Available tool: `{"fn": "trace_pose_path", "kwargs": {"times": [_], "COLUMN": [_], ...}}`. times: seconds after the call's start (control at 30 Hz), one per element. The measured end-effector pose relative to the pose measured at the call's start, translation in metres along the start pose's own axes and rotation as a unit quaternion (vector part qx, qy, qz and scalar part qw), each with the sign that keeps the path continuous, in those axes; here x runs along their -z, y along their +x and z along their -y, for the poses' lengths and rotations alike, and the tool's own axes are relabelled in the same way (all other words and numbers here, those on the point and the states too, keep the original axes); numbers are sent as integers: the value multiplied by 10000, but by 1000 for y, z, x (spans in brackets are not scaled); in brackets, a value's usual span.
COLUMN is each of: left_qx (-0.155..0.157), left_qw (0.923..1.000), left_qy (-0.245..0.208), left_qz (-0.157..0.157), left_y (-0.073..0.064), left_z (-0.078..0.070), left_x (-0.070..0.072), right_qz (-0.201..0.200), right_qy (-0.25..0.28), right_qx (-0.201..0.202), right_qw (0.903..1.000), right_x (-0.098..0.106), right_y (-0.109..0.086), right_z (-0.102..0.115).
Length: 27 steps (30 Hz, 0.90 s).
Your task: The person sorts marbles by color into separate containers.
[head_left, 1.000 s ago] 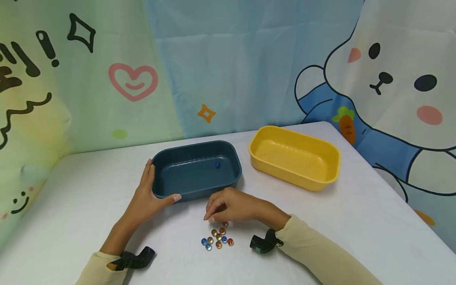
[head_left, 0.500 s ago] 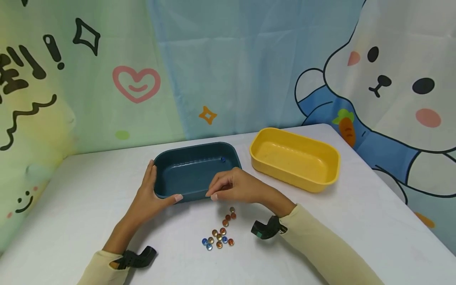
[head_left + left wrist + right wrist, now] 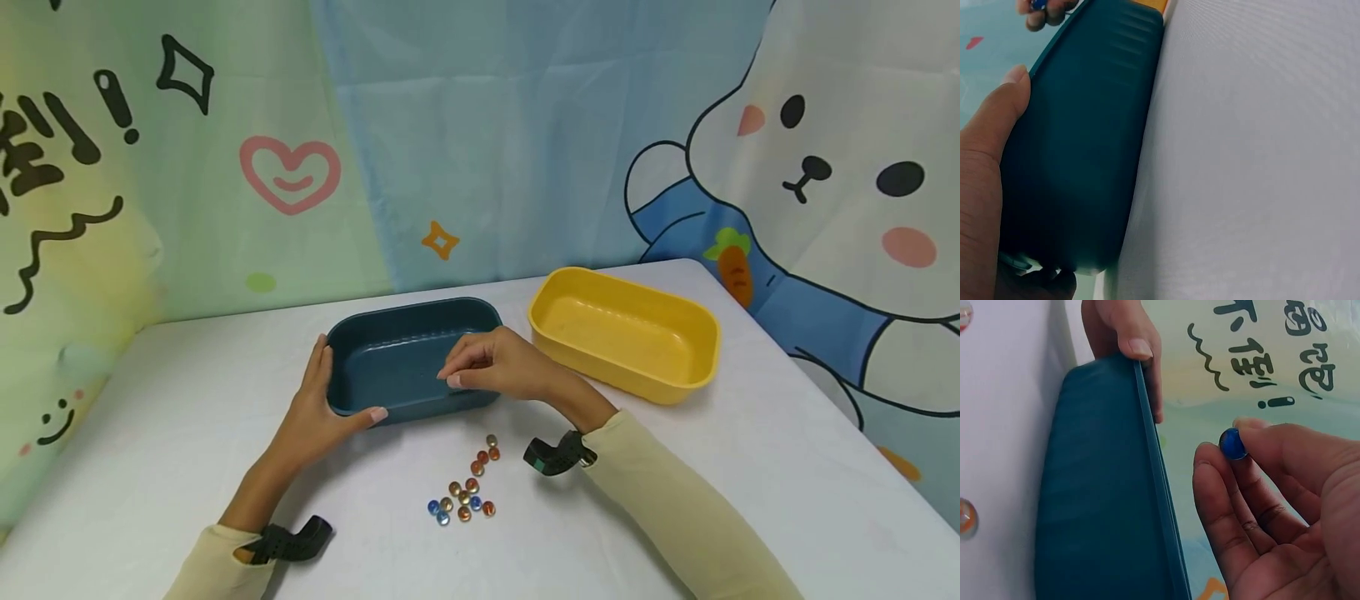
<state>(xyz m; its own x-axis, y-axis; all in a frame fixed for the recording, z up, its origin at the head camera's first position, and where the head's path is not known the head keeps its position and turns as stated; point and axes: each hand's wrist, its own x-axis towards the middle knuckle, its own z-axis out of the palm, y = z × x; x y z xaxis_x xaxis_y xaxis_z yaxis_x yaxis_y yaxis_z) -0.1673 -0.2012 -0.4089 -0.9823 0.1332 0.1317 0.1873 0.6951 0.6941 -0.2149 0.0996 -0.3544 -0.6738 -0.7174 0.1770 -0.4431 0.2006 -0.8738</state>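
My left hand (image 3: 317, 414) grips the left end of a dark teal plastic basin (image 3: 382, 380), thumb on the near rim and fingers along the side. Over the basin's right part, my right hand (image 3: 495, 364) pinches a blue glass marble (image 3: 1233, 444) between thumb and fingertips, as the right wrist view shows. This same blue marble (image 3: 1038, 4) peeks out at the top of the left wrist view. Several loose marbles (image 3: 464, 497), orange, amber and blue, lie on the white cloth in front of the basin. The right hand hides part of the basin's floor.
A yellow plastic basin (image 3: 622, 333) stands right of the teal one, with a narrow gap between them. The white-covered table (image 3: 187, 400) meets a printed cartoon curtain (image 3: 487, 142) at the back. A black wrist camera (image 3: 558, 454) sits on the right wrist.
My right hand has risen away from the loose marbles and over the teal basin, uncovering several marbles. A blue marble in the basin rolled toward the back right and is now hidden.
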Motion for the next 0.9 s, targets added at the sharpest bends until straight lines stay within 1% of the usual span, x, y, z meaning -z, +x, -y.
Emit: {"fn": "trace_pose_path", "kwargs": {"times": [0.2,0.43,0.6,0.73,0.9], "left_qx": [-14,-64,-33,8,39], "left_qw": [10000,10000,10000,10000,10000], "left_qy": [-13,-26,-35,-23,14], "left_qz": [23,20,27,39,18], "left_y": [0,2,2,0,-1], "left_z": [-1,0,0,-1,-2], "left_x": [-1,-2,-2,-1,1], "right_qz": [-149,-129,-185,-326,-525], "right_qy": [-60,-10,330,588,892], "right_qx": [-47,-310,-511,-726,-869], "right_qw": [9999,9994,9980,9951,9908], "right_x": [8,17,24,29,32], "right_y": [8,18,26,32,41], "right_z": [-5,-10,-15,-18,-23]}}
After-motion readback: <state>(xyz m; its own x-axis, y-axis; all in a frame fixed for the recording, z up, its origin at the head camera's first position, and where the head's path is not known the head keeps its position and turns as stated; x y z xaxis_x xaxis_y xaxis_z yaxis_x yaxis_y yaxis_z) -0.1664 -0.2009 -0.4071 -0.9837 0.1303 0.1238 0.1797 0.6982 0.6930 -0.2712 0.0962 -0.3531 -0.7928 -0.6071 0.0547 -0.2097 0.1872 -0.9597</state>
